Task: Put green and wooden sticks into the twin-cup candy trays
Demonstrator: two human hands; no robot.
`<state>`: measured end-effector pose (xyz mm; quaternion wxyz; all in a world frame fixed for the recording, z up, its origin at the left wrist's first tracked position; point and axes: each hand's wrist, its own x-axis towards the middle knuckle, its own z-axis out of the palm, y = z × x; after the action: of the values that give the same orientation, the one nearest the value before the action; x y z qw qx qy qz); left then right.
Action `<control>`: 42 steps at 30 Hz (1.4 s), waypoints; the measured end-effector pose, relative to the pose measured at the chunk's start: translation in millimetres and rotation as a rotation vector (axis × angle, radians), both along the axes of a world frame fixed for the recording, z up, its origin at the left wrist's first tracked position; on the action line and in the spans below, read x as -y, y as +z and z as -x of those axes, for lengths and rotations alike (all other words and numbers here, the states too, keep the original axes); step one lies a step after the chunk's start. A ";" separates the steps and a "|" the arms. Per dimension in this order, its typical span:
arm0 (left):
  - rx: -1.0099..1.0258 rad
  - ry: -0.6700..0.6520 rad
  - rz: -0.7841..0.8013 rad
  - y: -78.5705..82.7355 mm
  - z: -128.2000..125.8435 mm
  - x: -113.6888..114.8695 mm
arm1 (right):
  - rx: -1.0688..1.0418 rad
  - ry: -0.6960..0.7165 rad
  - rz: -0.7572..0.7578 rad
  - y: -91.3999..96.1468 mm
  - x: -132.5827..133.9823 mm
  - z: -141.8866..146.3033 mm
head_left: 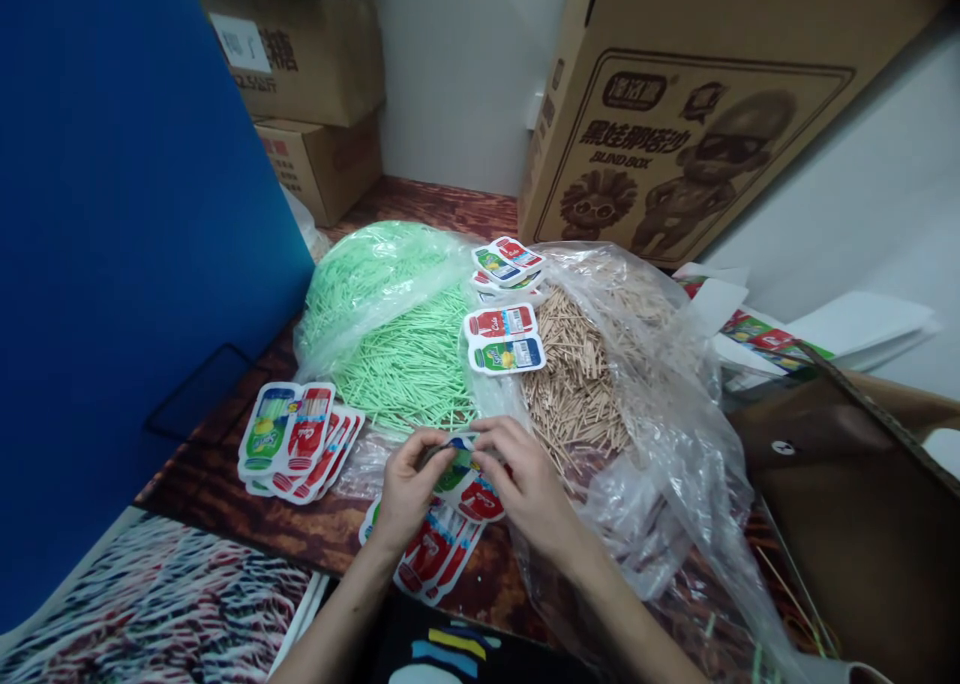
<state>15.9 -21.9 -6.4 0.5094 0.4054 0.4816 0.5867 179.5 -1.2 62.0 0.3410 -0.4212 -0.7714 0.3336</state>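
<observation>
Dark wood-grain tabletop under my hands. My left hand (pixel 405 489) and right hand (pixel 525 484) pinch one glossy bottle-shaped card (pixel 461 479), with loose cards (pixel 431 554) beneath it. Left of it lies a fanned stack (pixel 300 442), seemingly done; beyond it, thin green sticks (pixel 405 364) and wooden sticks (pixel 577 384) heaped in crinkly clear bags, plenty left.

hands: left hand (pixel 406 487) and right hand (pixel 525 479) pinch one printed pack (pixel 466 484)
beyond: green sticks (pixel 409 359), wooden sticks (pixel 577 384) in bags
desk's left edge: pack stack (pixel 296 442)
</observation>
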 end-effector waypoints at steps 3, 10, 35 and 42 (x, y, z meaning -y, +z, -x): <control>0.013 -0.004 0.009 1.0 -1.3 -0.4 | -0.037 -0.057 -0.026 -0.1 -1.8 -0.3; 0.018 -0.020 0.028 -0.9 0.9 0.5 | 0.158 0.064 0.028 -5.9 -4.9 -2.8; -0.153 -0.555 0.238 10.2 9.4 0.5 | 0.197 -0.133 -0.114 -17.5 8.1 -17.7; -0.275 -0.448 0.160 10.4 4.0 -1.9 | 0.208 -0.146 -0.005 -28.9 7.7 -24.1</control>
<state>11.9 -20.0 4.0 0.5868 0.5361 0.4896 0.3587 203.6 -8.8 33.1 0.2837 -0.5077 -0.7706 0.2607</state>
